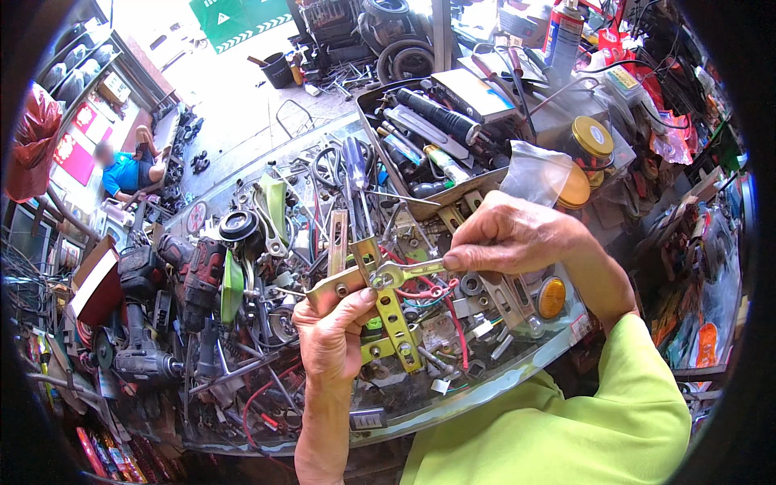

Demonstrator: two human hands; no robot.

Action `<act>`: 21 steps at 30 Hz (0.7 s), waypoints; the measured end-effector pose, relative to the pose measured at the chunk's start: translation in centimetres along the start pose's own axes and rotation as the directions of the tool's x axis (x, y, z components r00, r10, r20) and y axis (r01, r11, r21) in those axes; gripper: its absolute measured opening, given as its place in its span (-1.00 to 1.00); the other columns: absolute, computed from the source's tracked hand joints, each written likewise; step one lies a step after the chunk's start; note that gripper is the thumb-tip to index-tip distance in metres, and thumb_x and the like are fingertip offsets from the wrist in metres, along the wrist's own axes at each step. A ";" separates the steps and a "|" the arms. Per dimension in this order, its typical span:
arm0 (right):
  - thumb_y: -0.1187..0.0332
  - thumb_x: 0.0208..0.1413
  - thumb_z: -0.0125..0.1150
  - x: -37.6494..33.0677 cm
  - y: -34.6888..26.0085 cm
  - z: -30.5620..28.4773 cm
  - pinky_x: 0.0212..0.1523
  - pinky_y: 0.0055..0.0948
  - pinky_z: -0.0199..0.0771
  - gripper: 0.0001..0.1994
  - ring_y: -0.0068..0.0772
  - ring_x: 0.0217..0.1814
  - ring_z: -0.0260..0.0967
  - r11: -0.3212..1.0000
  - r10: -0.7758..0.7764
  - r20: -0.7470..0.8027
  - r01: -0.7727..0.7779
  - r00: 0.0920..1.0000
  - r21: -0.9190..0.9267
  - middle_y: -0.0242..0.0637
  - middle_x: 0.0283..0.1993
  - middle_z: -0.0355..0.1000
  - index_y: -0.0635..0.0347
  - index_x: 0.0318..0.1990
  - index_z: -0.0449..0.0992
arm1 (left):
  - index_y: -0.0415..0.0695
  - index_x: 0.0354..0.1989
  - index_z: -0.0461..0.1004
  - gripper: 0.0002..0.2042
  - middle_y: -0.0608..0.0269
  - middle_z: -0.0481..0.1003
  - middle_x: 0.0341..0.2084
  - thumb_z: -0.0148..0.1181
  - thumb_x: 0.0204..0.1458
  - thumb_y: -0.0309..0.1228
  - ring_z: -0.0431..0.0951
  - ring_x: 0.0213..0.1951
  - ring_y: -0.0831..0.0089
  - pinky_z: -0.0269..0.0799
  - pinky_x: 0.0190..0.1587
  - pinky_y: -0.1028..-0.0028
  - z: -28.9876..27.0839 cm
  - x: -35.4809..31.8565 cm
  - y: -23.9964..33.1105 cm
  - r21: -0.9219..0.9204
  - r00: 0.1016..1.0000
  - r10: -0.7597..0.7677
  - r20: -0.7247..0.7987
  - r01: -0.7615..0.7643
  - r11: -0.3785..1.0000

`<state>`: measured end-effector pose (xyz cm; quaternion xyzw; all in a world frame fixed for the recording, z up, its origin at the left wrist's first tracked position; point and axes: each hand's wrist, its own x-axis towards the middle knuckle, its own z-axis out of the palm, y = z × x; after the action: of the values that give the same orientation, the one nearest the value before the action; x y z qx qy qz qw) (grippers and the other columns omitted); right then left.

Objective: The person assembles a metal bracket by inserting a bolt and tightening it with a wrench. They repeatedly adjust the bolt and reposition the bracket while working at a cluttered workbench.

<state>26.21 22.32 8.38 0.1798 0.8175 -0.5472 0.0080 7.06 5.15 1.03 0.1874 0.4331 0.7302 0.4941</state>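
Left hand (333,333) grips a bent metal bracket (343,284) from below, fingers closed round it and the thumb pressed up near the bolt at its middle. Right hand (503,237) is pinched shut on the end of a small yellowish wrench (406,272), whose other end sits on that bolt, where the bracket meets a yellow perforated strip (396,321) hanging down from it. Both hands are held just above a glass-topped counter (453,404) heaped with metal parts, wires and screws. A dark red cordless drill (200,279) lies to the left among the clutter. Behind the hands stands a tray of tools (428,133), with a gold-lidded jar (591,139) just to its right.
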 end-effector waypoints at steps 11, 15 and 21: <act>0.17 0.10 0.14 4.5 -2.3 -4.4 -0.58 -0.28 0.25 -0.66 -0.34 -0.68 0.25 0.827 -0.195 0.243 0.292 0.950 -0.481 -0.16 -0.70 0.34 0.32 -0.48 0.53 | -0.34 -0.17 0.53 -0.75 0.04 0.59 -0.29 0.21 -0.08 -0.69 0.63 -0.33 0.36 0.59 -0.29 0.44 0.3 0.0 0.3 0.049 1.000 -0.025 0.018 0.024 0.999; 0.17 0.10 0.15 4.0 -2.8 -4.0 -0.59 -0.30 0.24 -0.65 -0.40 -0.69 0.22 0.831 -0.155 0.218 0.247 0.964 -0.499 -0.18 -0.71 0.34 0.34 -0.50 0.52 | -0.33 -0.16 0.53 -0.75 0.02 0.59 -0.28 0.19 -0.07 -0.69 0.64 -0.31 0.34 0.60 -0.28 0.43 -0.1 0.1 0.1 0.046 1.000 -0.012 0.007 0.011 0.999; 0.17 0.22 0.11 2.1 1.5 0.0 -0.61 -0.39 0.25 -0.61 -0.57 -0.68 0.26 0.984 -0.056 0.124 0.076 0.991 -0.164 -0.34 -0.71 0.31 0.30 -0.53 0.44 | -0.32 -0.12 0.51 -0.73 0.01 0.59 -0.26 0.15 -0.04 -0.71 0.64 -0.28 0.28 0.64 -0.24 0.34 -0.8 0.3 -0.1 0.027 1.000 -0.010 0.006 0.010 1.000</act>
<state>24.70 23.40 6.64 0.1185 0.8643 -0.4859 0.0535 6.48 5.05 0.44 0.1940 0.4424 0.7212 0.4966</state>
